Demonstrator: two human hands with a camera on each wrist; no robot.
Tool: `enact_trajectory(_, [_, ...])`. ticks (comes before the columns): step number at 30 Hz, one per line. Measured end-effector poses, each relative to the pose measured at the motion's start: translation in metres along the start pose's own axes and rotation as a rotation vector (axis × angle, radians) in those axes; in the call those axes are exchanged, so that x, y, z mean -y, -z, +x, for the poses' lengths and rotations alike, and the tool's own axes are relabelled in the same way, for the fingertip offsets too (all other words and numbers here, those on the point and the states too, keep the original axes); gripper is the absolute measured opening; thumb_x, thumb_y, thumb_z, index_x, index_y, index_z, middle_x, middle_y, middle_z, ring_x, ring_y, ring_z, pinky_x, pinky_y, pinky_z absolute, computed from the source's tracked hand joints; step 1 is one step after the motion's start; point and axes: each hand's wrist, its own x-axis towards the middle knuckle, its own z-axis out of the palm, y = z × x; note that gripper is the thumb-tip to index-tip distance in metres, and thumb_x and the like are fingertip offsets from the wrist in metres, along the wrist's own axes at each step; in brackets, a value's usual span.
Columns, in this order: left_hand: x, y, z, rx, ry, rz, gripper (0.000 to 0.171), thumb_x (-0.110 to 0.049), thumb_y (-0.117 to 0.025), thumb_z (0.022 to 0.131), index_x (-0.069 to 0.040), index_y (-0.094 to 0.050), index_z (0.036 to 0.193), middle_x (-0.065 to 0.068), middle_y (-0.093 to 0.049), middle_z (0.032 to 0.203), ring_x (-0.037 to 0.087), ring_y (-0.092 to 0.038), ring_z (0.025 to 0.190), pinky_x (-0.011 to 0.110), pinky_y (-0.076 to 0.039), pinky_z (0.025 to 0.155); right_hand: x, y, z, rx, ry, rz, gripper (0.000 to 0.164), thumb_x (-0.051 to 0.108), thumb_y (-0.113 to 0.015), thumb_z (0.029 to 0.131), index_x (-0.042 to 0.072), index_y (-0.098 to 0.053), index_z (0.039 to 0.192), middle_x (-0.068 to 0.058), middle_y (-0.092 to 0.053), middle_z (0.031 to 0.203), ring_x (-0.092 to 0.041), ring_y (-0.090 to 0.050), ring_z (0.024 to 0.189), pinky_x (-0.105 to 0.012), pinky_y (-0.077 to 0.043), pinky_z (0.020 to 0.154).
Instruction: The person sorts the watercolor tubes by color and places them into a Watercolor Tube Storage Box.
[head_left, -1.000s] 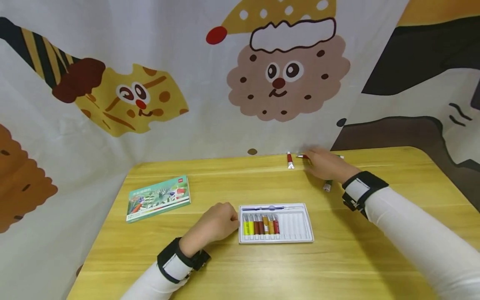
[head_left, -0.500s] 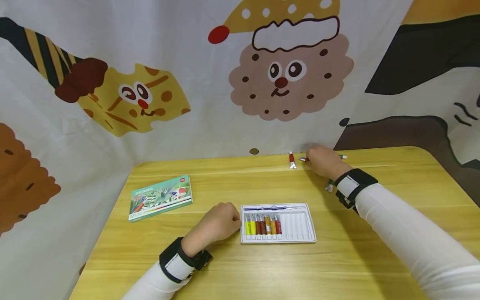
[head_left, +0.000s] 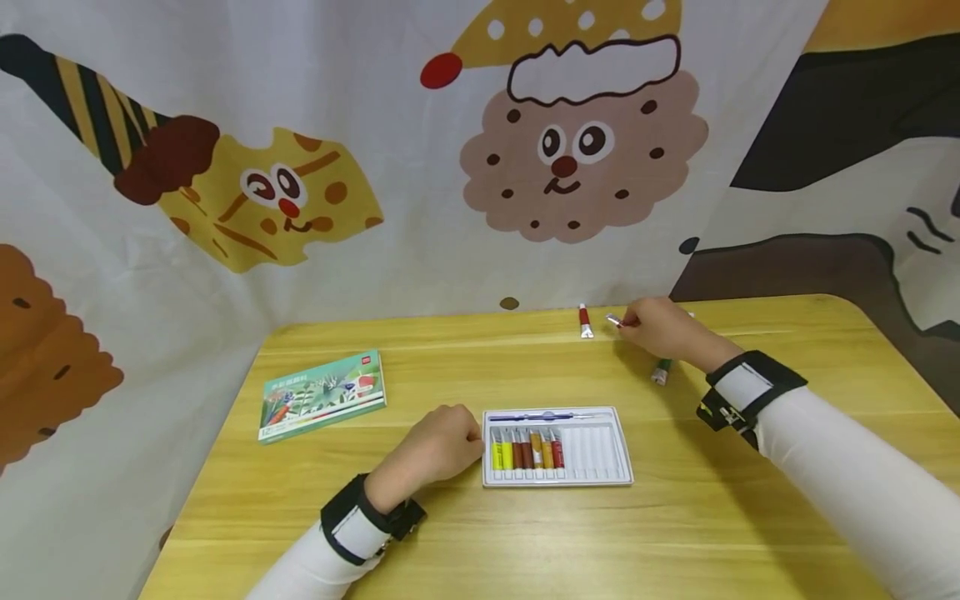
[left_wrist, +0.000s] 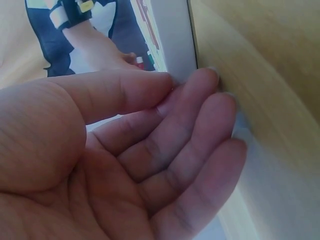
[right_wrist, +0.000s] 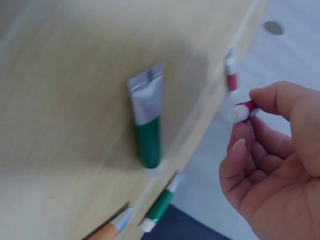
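Note:
My right hand (head_left: 663,329) pinches a red paint tube (right_wrist: 245,111) between thumb and fingertips near the table's back edge; its white cap shows in the right wrist view, its silver end in the head view. Another red paint tube (head_left: 585,322) lies just left of it. Below the hand is a green paint tube (right_wrist: 147,122) with a silver crimped end. My left hand (head_left: 442,446) has curled fingers at the left edge of the white paint tray (head_left: 621,467), thumb and forefinger pinching its rim (left_wrist: 177,40). Yellow, brown, ochre and red tubes fill the tray's left slots.
A second green tube (right_wrist: 161,205) and an orange-brown tube (right_wrist: 110,227) lie near the back edge. A blue paintbrush (head_left: 528,417) lies in the tray's top groove. The green paint box (head_left: 322,396) rests at the left. A patterned cloth (head_left: 420,275) hangs behind the table.
My right hand has closed on the red tube at the back edge and shifted slightly right with it, its wrist turning. My left hand stays at the tray.

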Motion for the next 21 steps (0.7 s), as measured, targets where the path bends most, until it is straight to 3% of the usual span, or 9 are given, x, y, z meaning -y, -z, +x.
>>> enact_trajectory(4, [-0.001, 0.000, 0.000, -0.004, 0.005, 0.001, 0.037, -0.012, -0.067, 0.098, -0.011, -0.067, 0.061, -0.006, -0.038, 0.052, 0.010, -0.039, 0.046, 0.026, -0.029, 0.046, 0.011, 0.003, -0.016, -0.027, -0.003, 0.063, 0.017, 0.011, -0.068, 0.099, -0.006, -0.072, 0.102, -0.012, -0.068, 0.091, -0.022, -0.057, 0.071, -0.034, -0.049, 0.062])
enact_trajectory(11, [0.000, -0.001, -0.002, -0.009, 0.000, -0.002, 0.038, -0.010, -0.067, 0.097, -0.011, -0.065, 0.059, -0.007, -0.036, 0.051, 0.010, -0.037, 0.044, 0.025, -0.028, 0.044, 0.031, 0.002, -0.044, -0.024, 0.016, 0.167, 0.017, 0.013, -0.070, 0.097, -0.004, -0.076, 0.099, -0.006, -0.068, 0.081, -0.018, -0.056, 0.066, -0.030, -0.046, 0.055])
enact_trajectory(21, [-0.001, -0.001, -0.002, -0.008, -0.011, 0.010, 0.039, -0.009, -0.066, 0.097, -0.011, -0.063, 0.058, -0.007, -0.035, 0.050, 0.009, -0.036, 0.044, 0.024, -0.027, 0.044, 0.065, -0.026, -0.084, -0.018, 0.038, 0.274, 0.015, 0.011, -0.072, 0.095, -0.001, -0.079, 0.099, -0.004, -0.072, 0.084, -0.016, -0.058, 0.069, -0.028, -0.048, 0.057])
